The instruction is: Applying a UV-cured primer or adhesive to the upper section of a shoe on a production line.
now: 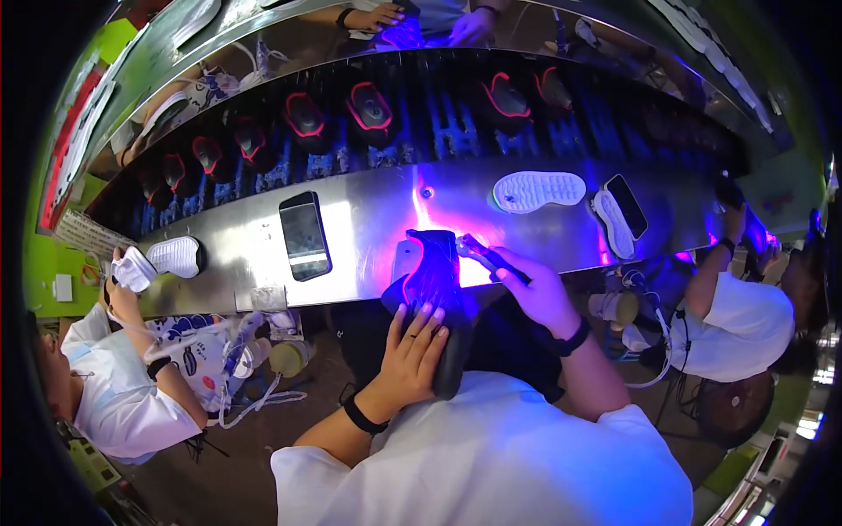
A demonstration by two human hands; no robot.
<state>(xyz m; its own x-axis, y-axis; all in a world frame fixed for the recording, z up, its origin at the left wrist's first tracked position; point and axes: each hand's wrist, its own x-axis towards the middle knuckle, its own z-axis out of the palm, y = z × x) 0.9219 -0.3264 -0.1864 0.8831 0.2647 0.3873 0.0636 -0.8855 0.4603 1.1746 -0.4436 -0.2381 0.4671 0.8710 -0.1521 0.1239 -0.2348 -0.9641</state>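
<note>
A dark shoe upper [432, 267] with a glowing red edge rests in front of me at the near edge of the metal bench, lit by violet light. My left hand [412, 348] lies over its near end, fingers curved around it. In my right hand [539, 292] is a brush [495, 260] with a dark handle, its head at the right side of the upper. Beyond the brush lies a pale shoe sole [539, 191], tread side up. To the left of the upper is a large smartphone [304, 235], flat on the metal.
Past the metal bench [368, 219], a dark conveyor [456, 114] carries several dark uppers [367, 110] with red edges. Another sole [614, 226] and a second phone [627, 206] lie at the right. Co-workers [132, 377] sit on both sides; another person's hands [474, 28] show across the conveyor.
</note>
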